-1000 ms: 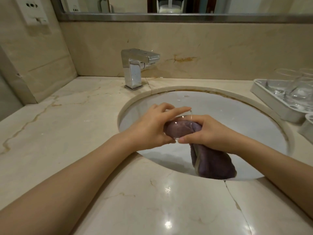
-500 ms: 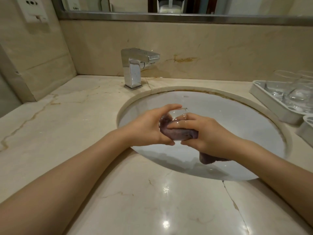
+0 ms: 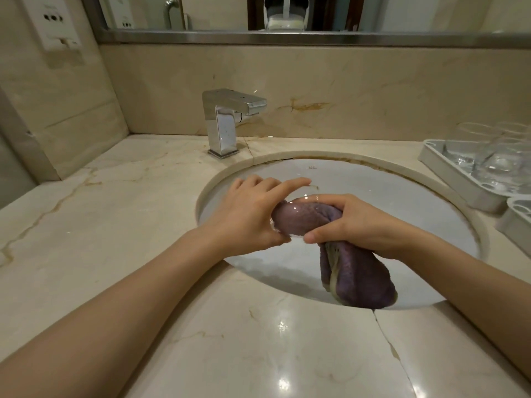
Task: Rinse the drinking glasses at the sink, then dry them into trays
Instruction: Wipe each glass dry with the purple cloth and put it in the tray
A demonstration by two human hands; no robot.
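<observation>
Over the sink (image 3: 431,214): a clear drinking glass (image 3: 298,216) lies on its side between both hands, a purple cloth (image 3: 359,280) stuffed inside it. Left hand (image 3: 250,216) grips the base end, thumb under, fingers curved over the top. Right hand (image 3: 353,222) is curled tight around the cloth at the glass mouth; the loose cloth end hangs down into the basin. Faucet (image 3: 227,122) behind. At right, a white tray (image 3: 448,170) on the marble counter (image 3: 115,225) holds more glasses (image 3: 500,156).

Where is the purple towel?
The purple towel hangs from the right hand over the sink, its top stuffed into the drinking glass.
</observation>
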